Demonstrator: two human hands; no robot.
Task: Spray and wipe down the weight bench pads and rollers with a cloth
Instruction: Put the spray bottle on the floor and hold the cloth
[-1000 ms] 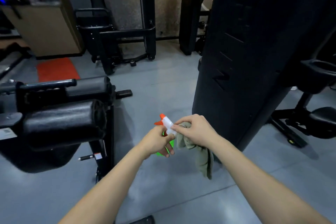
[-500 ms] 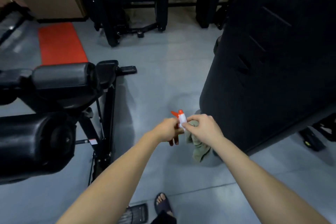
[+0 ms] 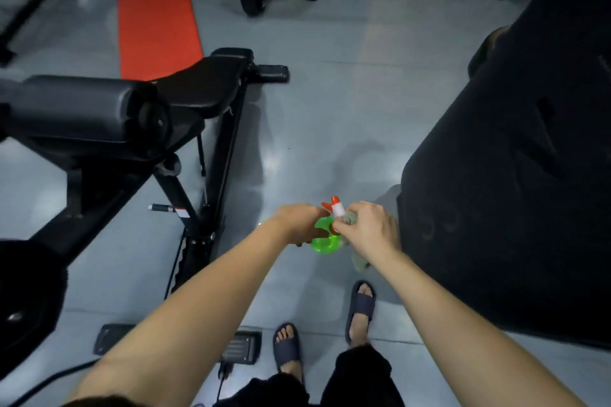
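Your left hand (image 3: 297,225) is wrapped around the green spray bottle (image 3: 325,244), its fingers curled about the body from the left side. You hold the bottle out in front of you, above the grey floor (image 3: 330,109).

Your right hand (image 3: 372,231) meets it from the other side. Its fingertips pinch at the base of the white and orange spray head (image 3: 338,208), and the same hand grips the cloth (image 3: 361,263). Part of the cloth is bunched against the fingers just beside the spray head, and the rest hangs below the wrist. The two hands are almost touching, with the bottle between them.

The weight bench (image 3: 224,149) stands to your left, well apart from both hands. Its black roller (image 3: 82,109) lies nearest the left edge, and the seat pad (image 3: 211,86) sits just behind it (both look dull and dark in this light). An orange mat (image 3: 155,10) lies on the floor beyond the bench.

A large black padded surface (image 3: 512,175) fills the right side, close to your right forearm. Your feet, in dark slides (image 3: 362,304), stand on the floor directly below the bottle.
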